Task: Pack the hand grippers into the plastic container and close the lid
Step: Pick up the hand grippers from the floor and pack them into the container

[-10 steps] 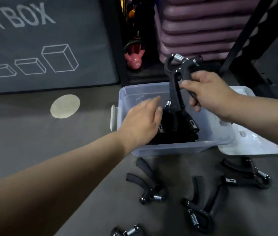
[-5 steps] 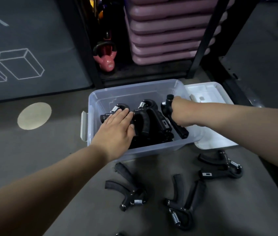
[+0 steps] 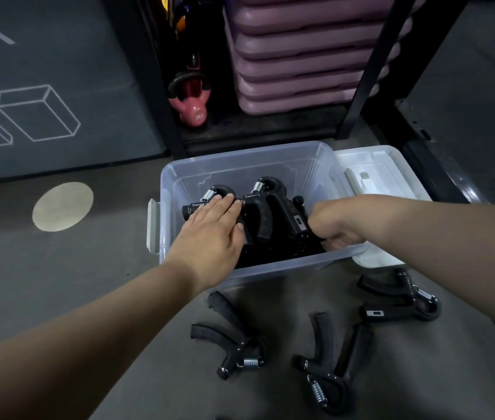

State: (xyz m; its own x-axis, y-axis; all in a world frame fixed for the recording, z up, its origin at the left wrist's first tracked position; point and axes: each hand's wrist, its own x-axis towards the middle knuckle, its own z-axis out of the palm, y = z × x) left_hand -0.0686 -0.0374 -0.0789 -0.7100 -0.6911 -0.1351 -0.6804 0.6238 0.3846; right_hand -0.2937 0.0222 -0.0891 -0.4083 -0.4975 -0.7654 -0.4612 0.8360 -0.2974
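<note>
Clear plastic, the container [image 3: 276,269] sits on the grey floor with its top uncovered. The white lid [image 3: 391,177] lies flat against its right side, and the right forearm crosses above it. Inside the container several black hand grippers [image 3: 270,207] stand packed together, springs uppermost. The left hand [image 3: 210,234] reaches over the container's near wall and lies flat on the grippers at its left end, fingers straight and close together. The right hand [image 3: 334,225] dips into the container's right end. Its fingers curl down out of sight among the grippers, so I cannot tell whether they hold one.

Just in front of the container, loose grippers [image 3: 234,338] lie on the floor, one beside the left forearm, another [image 3: 334,368] at the middle and a third [image 3: 401,301] below the lid. Behind the container stand a pink kettlebell [image 3: 193,107], stacked purple step platforms [image 3: 301,56] and a black rack post [image 3: 367,65]. Left of the container is a pale round floor mark [image 3: 62,206].
</note>
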